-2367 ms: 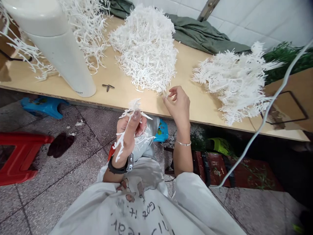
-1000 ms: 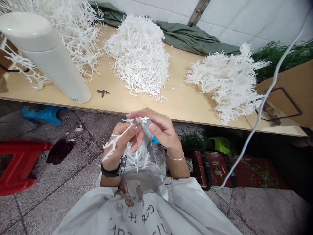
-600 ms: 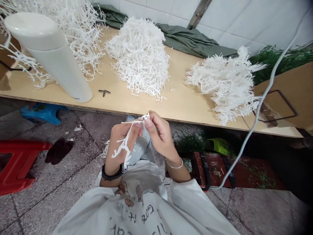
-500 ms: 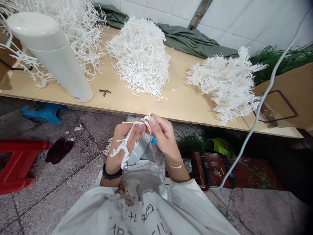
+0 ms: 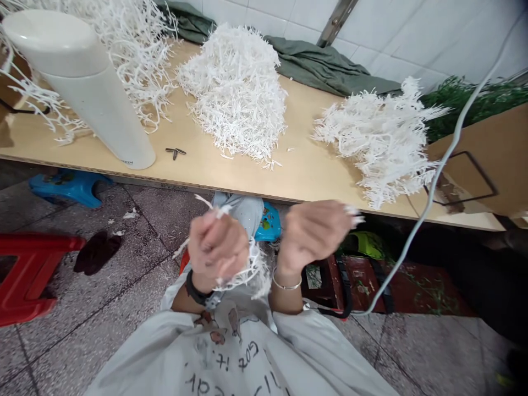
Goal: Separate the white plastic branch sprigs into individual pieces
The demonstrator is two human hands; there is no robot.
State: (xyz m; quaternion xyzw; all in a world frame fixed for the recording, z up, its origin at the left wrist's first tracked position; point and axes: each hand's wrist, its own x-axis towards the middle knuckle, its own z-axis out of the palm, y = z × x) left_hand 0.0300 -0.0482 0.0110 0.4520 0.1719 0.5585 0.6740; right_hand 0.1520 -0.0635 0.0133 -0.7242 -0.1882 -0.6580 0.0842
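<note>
My left hand (image 5: 216, 247) is closed round a bunch of white plastic sprigs (image 5: 247, 269) that hangs down past my wrist. My right hand (image 5: 313, 231) is closed too, with a small white piece (image 5: 353, 215) sticking out at its fingertips. Both hands are blurred and sit apart, in front of the table edge (image 5: 247, 190), over my lap. On the table lie three heaps of white sprigs: a middle heap (image 5: 237, 88), a right heap (image 5: 379, 140) and a left heap (image 5: 132, 49).
A tall white cylinder (image 5: 86, 88) stands on the table's left, with a small dark metal piece (image 5: 175, 151) beside it. Green cloth (image 5: 325, 60) lies at the back. A white cable (image 5: 437, 170) hangs at right. A red stool (image 5: 25, 275) and a blue stool (image 5: 68, 184) stand on the floor.
My hands were pinched together on one sprig in front of me; now they have pulled apart, the left to the left with the bunch, the right to the right with a small piece.
</note>
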